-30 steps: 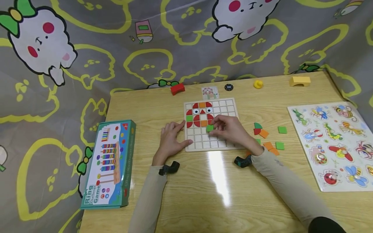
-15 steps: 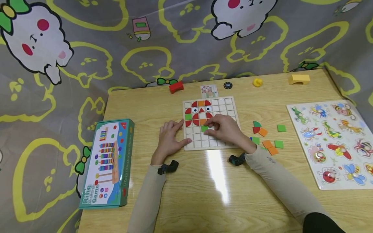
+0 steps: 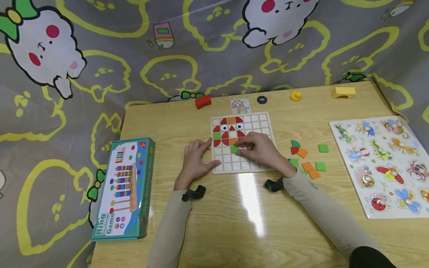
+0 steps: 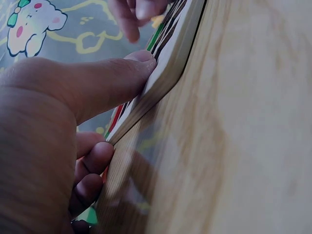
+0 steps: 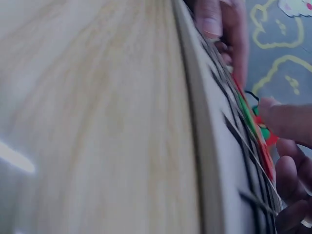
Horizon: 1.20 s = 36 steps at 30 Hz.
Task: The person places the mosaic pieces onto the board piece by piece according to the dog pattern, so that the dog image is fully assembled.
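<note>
The wooden grid board (image 3: 228, 166) carries red, orange and green tiles and two eye tiles in its upper left. My right hand (image 3: 261, 149) holds a green square tile (image 3: 234, 149) by its right side, thumb and index fingertip at its edges, low over a cell below the orange tile (image 3: 233, 141). My left hand (image 3: 196, 160) steadies the board's near left corner. In the left wrist view its thumb (image 4: 131, 73) lies straight on the rim, with the other fingers beside the edge. The right wrist view shows the right thumb (image 5: 285, 119) near the tiles.
Loose tiles (image 3: 308, 165) in green, orange and red lie right of the board. Behind it are a picture card (image 3: 240, 106), a black chip (image 3: 262, 99), a red block (image 3: 203, 101) and a yellow duck (image 3: 295, 96). A game box (image 3: 124, 190) and insect puzzle (image 3: 382, 167) flank the work.
The right hand has brought the green square tile slightly left and lowered it into the grid, then stayed there over the last half second. The left hand keeps its place.
</note>
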### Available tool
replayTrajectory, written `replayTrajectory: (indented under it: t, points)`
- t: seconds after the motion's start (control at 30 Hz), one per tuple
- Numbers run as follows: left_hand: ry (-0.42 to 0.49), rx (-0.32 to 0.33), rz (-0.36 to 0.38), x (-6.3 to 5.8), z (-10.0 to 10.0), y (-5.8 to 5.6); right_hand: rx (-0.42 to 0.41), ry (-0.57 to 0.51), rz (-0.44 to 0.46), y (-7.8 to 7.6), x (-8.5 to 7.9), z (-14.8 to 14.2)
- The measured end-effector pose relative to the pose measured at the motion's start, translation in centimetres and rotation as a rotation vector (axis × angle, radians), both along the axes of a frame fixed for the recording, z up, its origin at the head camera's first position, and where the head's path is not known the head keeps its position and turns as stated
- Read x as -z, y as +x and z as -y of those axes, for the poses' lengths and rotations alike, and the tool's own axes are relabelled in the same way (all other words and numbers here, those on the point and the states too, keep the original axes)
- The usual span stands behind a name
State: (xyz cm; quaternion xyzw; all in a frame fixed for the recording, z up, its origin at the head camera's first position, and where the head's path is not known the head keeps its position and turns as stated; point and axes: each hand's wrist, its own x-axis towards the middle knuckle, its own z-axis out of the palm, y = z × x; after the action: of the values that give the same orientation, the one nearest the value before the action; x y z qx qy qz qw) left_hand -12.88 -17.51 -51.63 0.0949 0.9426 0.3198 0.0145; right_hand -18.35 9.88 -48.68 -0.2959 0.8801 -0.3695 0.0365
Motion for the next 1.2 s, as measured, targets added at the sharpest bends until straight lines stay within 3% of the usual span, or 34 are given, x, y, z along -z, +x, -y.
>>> replayTrajectory:
  t: [0.2, 0.37, 0.5, 0.6, 0.8, 0.9, 1.2]
  points:
    - [-0.001, 0.001, 0.000, 0.2, -0.3, 0.1, 0.074, -0.040, -0.023, 0.6, -0.8, -5.4]
    - [-0.005, -0.010, 0.009, 0.1, 0.0, 0.3, 0.190, 0.051, 0.009, 1.7, -1.6, -11.8]
    - [-0.005, -0.025, 0.007, 0.1, 0.6, 0.5, 0.212, 0.125, -0.005, 2.8, -2.2, -15.1]
    - [0.003, -0.029, -0.002, 0.1, 0.9, 0.6, 0.188, 0.150, -0.013, 3.6, -2.3, -15.9]
    - [0.016, -0.028, -0.016, 0.3, 0.8, 0.6, 0.109, 0.157, -0.053, 4.4, -1.6, -14.6]
    - [0.022, -0.024, -0.011, 0.3, 0.4, 0.6, 0.119, 0.173, -0.042, 4.5, -1.5, -14.1]
    - [0.019, -0.010, 0.004, -0.1, -0.2, 0.3, 0.127, 0.162, 0.116, 4.3, -1.9, -14.7]
